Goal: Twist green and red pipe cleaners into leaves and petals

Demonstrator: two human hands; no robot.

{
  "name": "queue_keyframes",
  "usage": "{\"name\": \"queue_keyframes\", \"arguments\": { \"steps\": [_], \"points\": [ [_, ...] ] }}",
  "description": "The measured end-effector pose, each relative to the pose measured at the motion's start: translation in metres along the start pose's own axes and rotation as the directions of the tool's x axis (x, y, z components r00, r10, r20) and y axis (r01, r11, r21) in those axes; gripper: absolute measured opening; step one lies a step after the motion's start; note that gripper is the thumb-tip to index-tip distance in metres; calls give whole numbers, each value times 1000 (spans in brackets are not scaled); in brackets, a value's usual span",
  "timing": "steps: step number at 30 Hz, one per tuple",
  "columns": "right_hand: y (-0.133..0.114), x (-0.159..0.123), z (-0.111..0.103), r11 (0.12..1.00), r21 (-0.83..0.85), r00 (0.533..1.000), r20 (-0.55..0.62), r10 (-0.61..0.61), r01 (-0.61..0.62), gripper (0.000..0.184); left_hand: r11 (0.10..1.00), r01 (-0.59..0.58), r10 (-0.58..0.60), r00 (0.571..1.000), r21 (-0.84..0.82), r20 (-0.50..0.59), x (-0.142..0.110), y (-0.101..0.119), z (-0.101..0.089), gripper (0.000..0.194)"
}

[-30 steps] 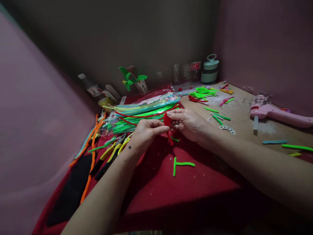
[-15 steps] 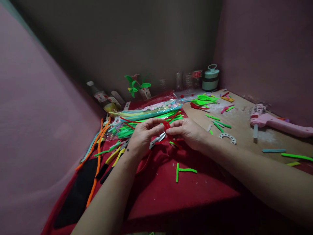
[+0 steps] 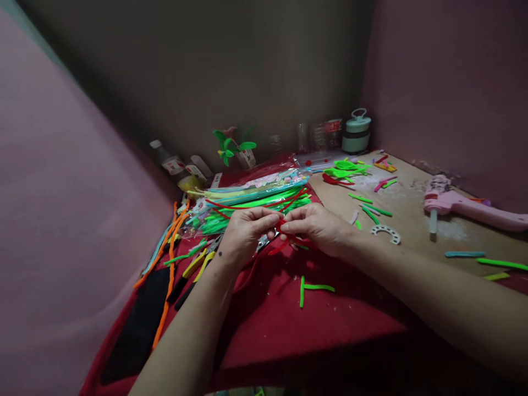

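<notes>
Between my two hands is a bent red pipe cleaner (image 3: 279, 248), its lower end hanging under my fingers. My left hand (image 3: 252, 228) pinches it from the left, thumb against forefinger. From the right, my right hand (image 3: 310, 224) pinches it too, fingertips close to the left ones. Scissors (image 3: 263, 240) lie under my hands, their blades mostly hidden. Pliers with yellow and black handles (image 3: 193, 267) rest beside my left wrist. Two short green pipe cleaner pieces (image 3: 317, 287) lie on the red cloth nearer to me.
Bundles of green pipe cleaners (image 3: 264, 204) in clear bags lie behind my hands. On the right is a pink glue gun (image 3: 466, 206), near a white curved piece with holes (image 3: 386, 234). A bottle (image 3: 167, 159), a pipe-cleaner plant (image 3: 235, 146) and a mint container (image 3: 356, 132) stand along the back.
My hands have turned and lowered slightly, fingertips closer together. The red pipe cleaner's loop, upright before, now points down and left below my fingers. The view has shifted slightly.
</notes>
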State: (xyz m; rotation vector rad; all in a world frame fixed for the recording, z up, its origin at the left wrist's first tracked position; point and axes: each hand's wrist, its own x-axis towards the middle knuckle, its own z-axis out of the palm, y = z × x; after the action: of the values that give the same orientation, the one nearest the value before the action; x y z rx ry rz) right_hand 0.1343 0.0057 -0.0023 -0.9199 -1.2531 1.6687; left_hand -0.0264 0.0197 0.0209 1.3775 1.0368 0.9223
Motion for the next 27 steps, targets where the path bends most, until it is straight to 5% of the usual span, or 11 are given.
{"name": "queue_keyframes", "arguments": {
  "steps": [7,22,27],
  "points": [
    [-2,-2,2,997,-56,999,15,-45,46,12,974,-114,125,991,198,-46,-2,5,4,17],
    [2,1,4,980,-198,999,-41,-26,17,18,962,-93,122,987,256,-100,-2,4,7,17],
    [-2,-1,4,994,-94,998,-9,57,-57,15,982,-76,71,997,172,35,-3,5,6,15]
  ]
}}
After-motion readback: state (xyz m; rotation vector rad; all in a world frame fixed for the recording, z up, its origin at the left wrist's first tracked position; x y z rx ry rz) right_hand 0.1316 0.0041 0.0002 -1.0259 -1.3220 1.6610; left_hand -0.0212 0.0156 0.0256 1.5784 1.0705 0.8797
